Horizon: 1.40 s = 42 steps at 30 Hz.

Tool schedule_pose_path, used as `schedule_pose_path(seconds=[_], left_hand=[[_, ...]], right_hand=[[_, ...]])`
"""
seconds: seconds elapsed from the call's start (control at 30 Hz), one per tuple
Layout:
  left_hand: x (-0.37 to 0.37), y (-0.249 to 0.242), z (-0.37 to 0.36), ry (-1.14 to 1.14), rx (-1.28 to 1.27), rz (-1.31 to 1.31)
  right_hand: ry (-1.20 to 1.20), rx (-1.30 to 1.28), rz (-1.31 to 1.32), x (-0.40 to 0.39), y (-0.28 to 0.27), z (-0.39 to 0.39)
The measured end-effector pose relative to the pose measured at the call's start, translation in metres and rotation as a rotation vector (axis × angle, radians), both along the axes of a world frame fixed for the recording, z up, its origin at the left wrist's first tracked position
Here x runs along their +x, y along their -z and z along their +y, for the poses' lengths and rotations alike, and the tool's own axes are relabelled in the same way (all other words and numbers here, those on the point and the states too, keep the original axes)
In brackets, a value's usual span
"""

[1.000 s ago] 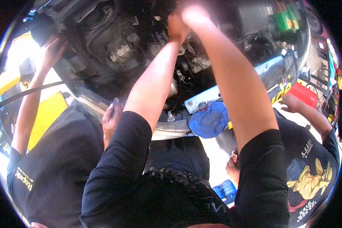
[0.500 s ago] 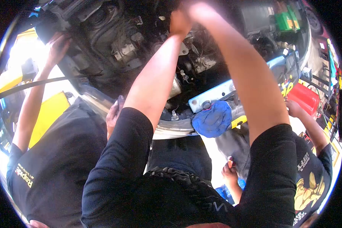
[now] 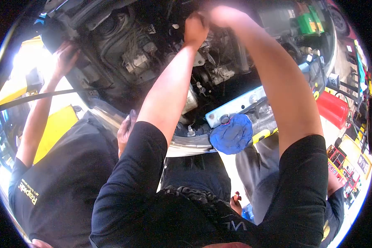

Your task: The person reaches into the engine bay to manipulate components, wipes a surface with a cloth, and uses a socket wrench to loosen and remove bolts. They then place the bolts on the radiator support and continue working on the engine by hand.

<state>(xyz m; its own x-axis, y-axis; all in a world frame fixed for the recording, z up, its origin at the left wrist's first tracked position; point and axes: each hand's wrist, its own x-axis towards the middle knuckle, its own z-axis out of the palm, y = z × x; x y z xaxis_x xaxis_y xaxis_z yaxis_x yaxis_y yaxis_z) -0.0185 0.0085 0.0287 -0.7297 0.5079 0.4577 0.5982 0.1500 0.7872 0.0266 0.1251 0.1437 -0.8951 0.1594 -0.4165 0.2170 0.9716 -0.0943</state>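
Two of the wearer's hands reach up into the engine bay (image 3: pixel 153 53), w/ one blue rag (image 3: pixel 232 133) on the rail below. Left hand (image 3: pixel 195 29) is closed on an engine part; right hand (image 3: pixel 219 14) is overexposed, grip can't be told.

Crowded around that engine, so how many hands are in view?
5: left hand and right hand deep in the engine; co-workers' at top left, front edge, bottom. Others may be hidden.
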Motion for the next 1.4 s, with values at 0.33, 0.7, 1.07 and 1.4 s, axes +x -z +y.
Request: schedule_pose_path(seconds=[0.33, 0.7, 1.07, 1.4], left_hand=[[0.014, -0.016, 0.005, -0.124, 0.124, -0.062], [0.006, -0.013, -0.004, -0.008, 0.022, 0.085], [0.018, -0.015, 0.007, -0.207, 0.069, -0.027], [0.022, -0.024, 0.007, -0.231, 0.046, -0.054]], right_hand=[[-0.113, 0.163, 0.166, 0.001, 0.044, 0.009], [-0.092, 0.045, 0.237, 0.001, 0.044, 0.011], [-0.024, -0.007, 0.200, -0.001, 0.033, 0.005], [-0.037, -0.029, 0.080, -0.001, 0.015, 0.005]])
